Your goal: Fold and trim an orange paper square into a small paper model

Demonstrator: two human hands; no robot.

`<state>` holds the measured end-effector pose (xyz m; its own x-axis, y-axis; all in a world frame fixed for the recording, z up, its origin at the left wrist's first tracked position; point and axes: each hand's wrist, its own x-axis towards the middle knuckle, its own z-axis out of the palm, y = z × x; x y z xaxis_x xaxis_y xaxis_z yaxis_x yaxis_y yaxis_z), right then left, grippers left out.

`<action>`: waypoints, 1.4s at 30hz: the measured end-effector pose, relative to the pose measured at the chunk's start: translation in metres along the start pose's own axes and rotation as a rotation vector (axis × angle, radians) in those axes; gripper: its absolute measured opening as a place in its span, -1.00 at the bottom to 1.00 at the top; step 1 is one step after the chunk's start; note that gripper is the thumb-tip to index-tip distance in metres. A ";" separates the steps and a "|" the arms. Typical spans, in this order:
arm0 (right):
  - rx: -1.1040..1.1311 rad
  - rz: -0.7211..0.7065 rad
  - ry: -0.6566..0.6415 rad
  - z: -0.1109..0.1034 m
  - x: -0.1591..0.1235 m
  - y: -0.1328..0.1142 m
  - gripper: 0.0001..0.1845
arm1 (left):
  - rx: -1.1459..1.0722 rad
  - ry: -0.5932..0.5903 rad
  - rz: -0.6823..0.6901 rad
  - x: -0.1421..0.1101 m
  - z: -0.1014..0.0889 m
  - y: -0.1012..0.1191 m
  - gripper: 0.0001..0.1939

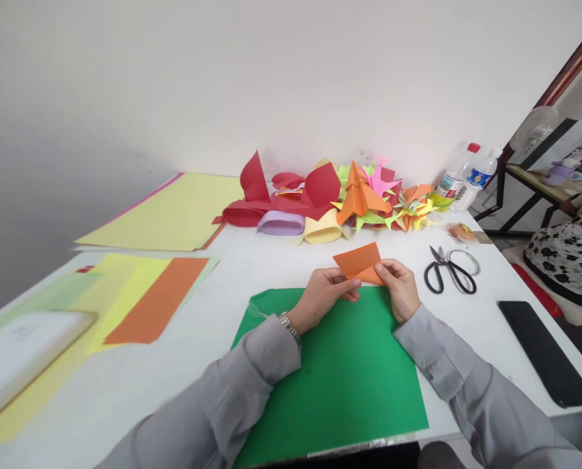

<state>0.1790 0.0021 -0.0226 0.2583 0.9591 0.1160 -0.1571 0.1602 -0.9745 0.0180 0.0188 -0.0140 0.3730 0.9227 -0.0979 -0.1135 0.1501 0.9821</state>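
A small piece of orange paper [357, 262], folded along its lower part, is held up between both hands just past the far edge of a green sheet [340, 365]. My left hand [324, 296] pinches its lower left corner. With thumb and fingers, my right hand [399, 286] grips its right edge. The green sheet lies flat under my forearms. Some of the left fingertips are hidden behind the paper.
Folded paper shapes [359, 195] pile up against the wall. Black-handled scissors [450, 270], a tape roll [469, 259] and a black phone [545, 352] lie right. Coloured sheets [159, 299] and a white device [27, 352] are left. Bottles [476, 179] stand back right; a person [569, 247] sits beyond.
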 end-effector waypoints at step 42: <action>0.114 0.069 -0.010 0.001 0.001 0.002 -0.80 | -0.043 0.025 -0.004 0.000 0.000 -0.001 -0.73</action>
<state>0.1781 0.0039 -0.0237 0.2339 0.9709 0.0517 -0.2821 0.1187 -0.9520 0.0181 0.0181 -0.0152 0.3508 0.9304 -0.1062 -0.1516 0.1683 0.9740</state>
